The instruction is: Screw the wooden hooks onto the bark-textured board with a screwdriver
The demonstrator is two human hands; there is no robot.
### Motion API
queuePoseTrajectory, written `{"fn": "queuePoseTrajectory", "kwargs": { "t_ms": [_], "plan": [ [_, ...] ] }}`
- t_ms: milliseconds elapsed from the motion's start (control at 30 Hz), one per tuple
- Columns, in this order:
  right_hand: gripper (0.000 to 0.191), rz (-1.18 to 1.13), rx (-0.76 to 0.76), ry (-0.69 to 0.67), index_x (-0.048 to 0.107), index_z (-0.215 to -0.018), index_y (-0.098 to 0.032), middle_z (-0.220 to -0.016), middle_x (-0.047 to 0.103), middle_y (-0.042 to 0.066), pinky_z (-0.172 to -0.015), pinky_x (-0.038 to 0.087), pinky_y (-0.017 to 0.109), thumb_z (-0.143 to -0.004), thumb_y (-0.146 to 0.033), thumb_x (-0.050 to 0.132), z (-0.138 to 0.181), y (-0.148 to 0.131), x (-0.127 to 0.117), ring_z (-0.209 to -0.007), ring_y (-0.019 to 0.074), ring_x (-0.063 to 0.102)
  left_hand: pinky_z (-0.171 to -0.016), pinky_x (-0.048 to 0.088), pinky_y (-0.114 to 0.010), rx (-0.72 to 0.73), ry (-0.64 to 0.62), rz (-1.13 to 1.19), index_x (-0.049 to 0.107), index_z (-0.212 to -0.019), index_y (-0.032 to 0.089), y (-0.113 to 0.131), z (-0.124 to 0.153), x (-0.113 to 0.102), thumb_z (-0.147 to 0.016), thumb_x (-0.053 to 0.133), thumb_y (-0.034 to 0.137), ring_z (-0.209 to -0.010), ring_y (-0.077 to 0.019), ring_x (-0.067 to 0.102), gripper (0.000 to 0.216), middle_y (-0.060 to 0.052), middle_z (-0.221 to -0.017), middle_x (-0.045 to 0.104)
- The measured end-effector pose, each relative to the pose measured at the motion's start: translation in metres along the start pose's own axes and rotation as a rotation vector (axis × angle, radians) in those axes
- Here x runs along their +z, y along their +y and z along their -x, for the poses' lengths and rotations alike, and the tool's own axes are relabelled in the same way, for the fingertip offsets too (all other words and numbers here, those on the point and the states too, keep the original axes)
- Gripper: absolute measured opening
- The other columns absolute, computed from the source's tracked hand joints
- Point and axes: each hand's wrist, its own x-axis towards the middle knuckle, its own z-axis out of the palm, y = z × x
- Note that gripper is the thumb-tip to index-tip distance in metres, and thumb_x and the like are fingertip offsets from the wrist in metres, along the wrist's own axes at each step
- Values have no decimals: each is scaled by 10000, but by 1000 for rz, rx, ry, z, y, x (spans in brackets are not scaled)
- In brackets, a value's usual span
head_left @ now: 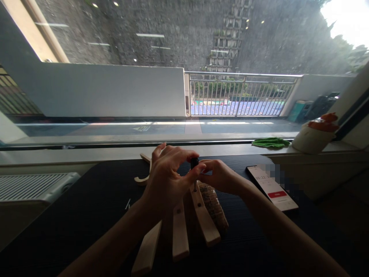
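My left hand (170, 173) has its thumb and index finger closed on the black handle of a small screwdriver (195, 161). The screwdriver stands upright, and its thin shaft runs down to a curved light wooden piece (203, 219). My right hand (217, 175) is pinched together close beside the handle; its fingertips are partly hidden behind my left thumb. A dark hole shows in the wooden piece, below the shaft. Under its right side lies a brown, printed, wrapped bundle (215, 207). Two more wooden pieces, a middle one (180, 234) and a left one (147, 250), lie partly under my left arm.
Small metal pins or screws (127, 204) lie left on the black table (98, 207). Behind my left hand is another curved wooden piece (141, 180). A phone (273, 188) rests at right. On the windowsill are a green cloth (271, 142) and a white pot (313, 137). A radiator (37, 186) stands left.
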Motion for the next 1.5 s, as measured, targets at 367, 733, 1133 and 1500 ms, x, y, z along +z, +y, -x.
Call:
{"fn": "queuePoseTrajectory", "kwargs": {
  "t_ms": [367,733,1133,1500],
  "plan": [
    [192,-35,17,-30,656,-918,-195,-867,660,6,-718,450,288,-766,-249,553,-1,2,1,-802,147,593,-975,290,-433,14,27,-1,631,-975,266,-2,-1,0,-788,552,275,-873,-166,557,203,13,-894,638],
    [142,-20,26,-8,645,-849,-182,-791,653,-5,-672,450,260,-758,-253,562,0,3,0,-743,138,590,-913,328,-414,59,22,-17,624,-1021,265,-5,-1,2,-784,568,290,-868,-167,527,245,5,-853,611],
    [208,-39,24,-30,648,-929,-192,-871,658,13,-712,452,285,-771,-296,561,-1,7,2,-801,156,596,-910,335,-402,42,36,-37,630,-1013,231,-1,-1,2,-795,527,209,-877,-165,531,243,-4,-867,615],
    [162,-45,33,-25,647,-883,-186,-815,651,0,-683,455,270,-765,-247,554,-1,5,1,-758,141,590,-891,344,-403,59,35,-20,631,-1006,259,-4,0,3,-788,555,250,-857,-164,523,230,3,-854,612]
  ]
}}
